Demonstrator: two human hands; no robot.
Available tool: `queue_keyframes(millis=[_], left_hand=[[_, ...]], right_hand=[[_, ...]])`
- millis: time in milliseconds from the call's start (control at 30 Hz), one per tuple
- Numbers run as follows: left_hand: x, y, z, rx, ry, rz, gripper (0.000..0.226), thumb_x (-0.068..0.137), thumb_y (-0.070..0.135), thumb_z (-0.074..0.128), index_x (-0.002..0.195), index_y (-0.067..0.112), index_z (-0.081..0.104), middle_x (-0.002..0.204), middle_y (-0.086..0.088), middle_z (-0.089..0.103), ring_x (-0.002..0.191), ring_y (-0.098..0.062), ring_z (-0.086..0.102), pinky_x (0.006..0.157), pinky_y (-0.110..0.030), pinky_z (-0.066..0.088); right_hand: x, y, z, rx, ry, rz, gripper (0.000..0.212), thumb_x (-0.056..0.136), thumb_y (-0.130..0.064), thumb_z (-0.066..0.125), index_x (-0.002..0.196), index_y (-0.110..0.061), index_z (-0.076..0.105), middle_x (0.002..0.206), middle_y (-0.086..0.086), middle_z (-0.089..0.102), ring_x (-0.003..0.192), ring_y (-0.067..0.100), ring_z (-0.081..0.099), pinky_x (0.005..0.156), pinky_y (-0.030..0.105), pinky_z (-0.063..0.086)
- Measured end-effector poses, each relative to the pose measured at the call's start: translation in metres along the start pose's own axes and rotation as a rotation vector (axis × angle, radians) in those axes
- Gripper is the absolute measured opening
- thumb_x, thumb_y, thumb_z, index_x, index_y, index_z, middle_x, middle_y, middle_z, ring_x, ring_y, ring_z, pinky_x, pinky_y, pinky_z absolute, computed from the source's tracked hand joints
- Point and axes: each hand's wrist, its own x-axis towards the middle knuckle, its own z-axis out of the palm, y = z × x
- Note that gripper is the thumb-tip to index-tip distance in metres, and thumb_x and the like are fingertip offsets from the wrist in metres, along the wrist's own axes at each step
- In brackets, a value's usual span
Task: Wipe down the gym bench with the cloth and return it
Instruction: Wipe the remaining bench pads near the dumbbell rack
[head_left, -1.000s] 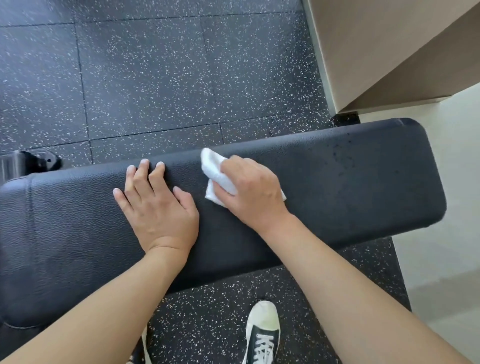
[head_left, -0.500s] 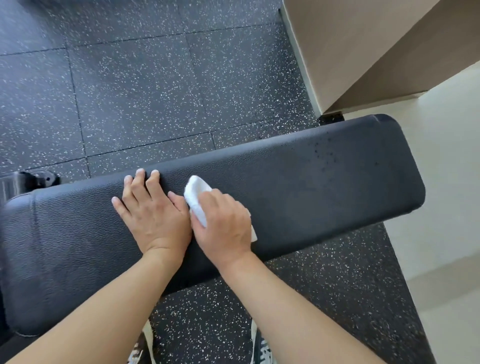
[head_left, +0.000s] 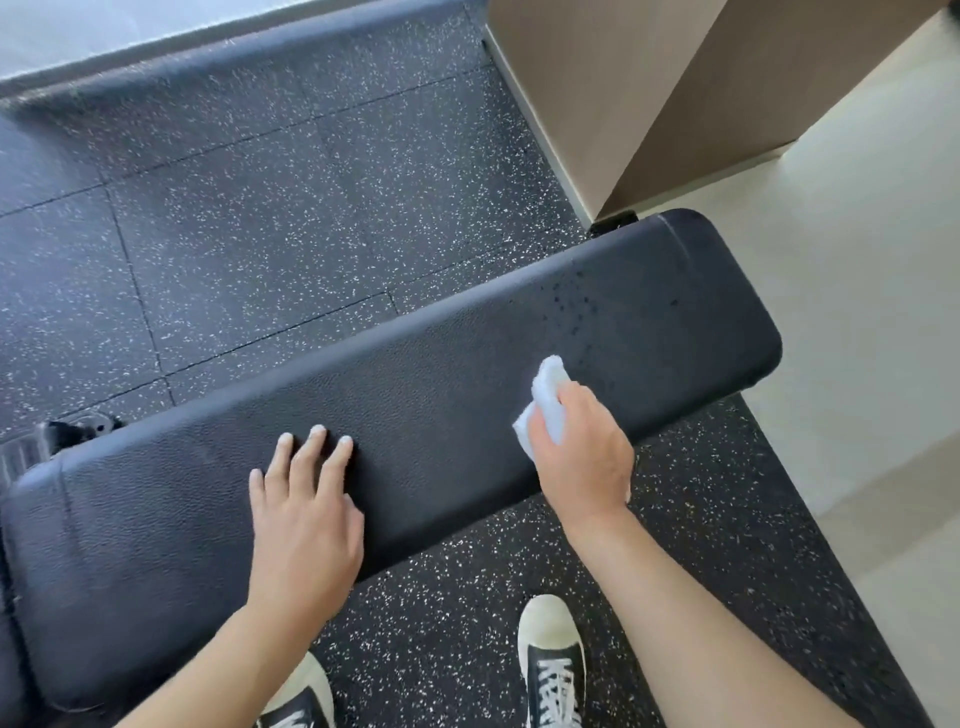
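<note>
A black padded gym bench is seen from above, crossing a speckled rubber floor. The left hand is laid flat on the bench's middle, fingers straight and slightly spread, nothing grasped. The white cloth is bunched in the right hand, whose fingers are curled around it, pressed onto the bench's near edge towards its right end. Half a second ago the cloth was held just beside the left hand; it has since been swept well away. Droplets are seen beyond the cloth, so wiping is judged unfinished.
</note>
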Motion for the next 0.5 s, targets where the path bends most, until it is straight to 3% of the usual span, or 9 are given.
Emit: queue_keyframes(millis=[167,300,400,500], left_hand=[[0.038,0.036,-0.001,-0.069,-0.047,0.215,0.055,0.094,0.024,0.037,0.145,0.012,0.054,0.155,-0.012,0.047,0.144,-0.040,0.041,0.114,-0.063,0.037],[0.097,0.060,-0.004,-0.053,-0.043,0.222,0.062,0.093,0.026,0.035,0.151,0.008,0.046,0.159,-0.015,0.041,0.145,-0.040,0.038,0.120,-0.057,0.032],[0.138,0.082,-0.001,-0.100,-0.010,0.156,0.059,0.095,0.029,0.038,0.151,0.012,0.045,0.158,-0.014,0.043,0.144,-0.038,0.038,0.121,-0.054,0.029],[0.160,0.111,0.013,-0.185,0.082,-0.123,0.049,0.101,0.029,0.037,0.148,0.020,0.049,0.153,-0.007,0.051,0.144,-0.033,0.040,0.123,-0.053,0.023]], right_hand=[[-0.053,-0.060,0.034,0.085,0.002,-0.437,0.022,0.080,-0.035,0.062,0.093,-0.018,0.059,0.075,0.001,0.055,0.060,0.025,0.055,0.049,0.037,0.045],[-0.037,-0.022,0.023,0.154,-0.019,-0.568,0.031,0.079,-0.031,0.074,0.096,-0.020,0.051,0.078,0.001,0.055,0.065,0.026,0.053,0.052,0.040,0.045],[0.000,0.046,-0.002,0.107,0.116,-0.394,0.021,0.081,-0.030,0.067,0.095,-0.019,0.054,0.076,0.001,0.055,0.063,0.027,0.053,0.050,0.036,0.044],[0.028,0.097,-0.020,0.077,0.194,-0.111,0.016,0.083,-0.025,0.068,0.087,-0.012,0.060,0.072,-0.001,0.052,0.061,0.025,0.049,0.049,0.029,0.035]])
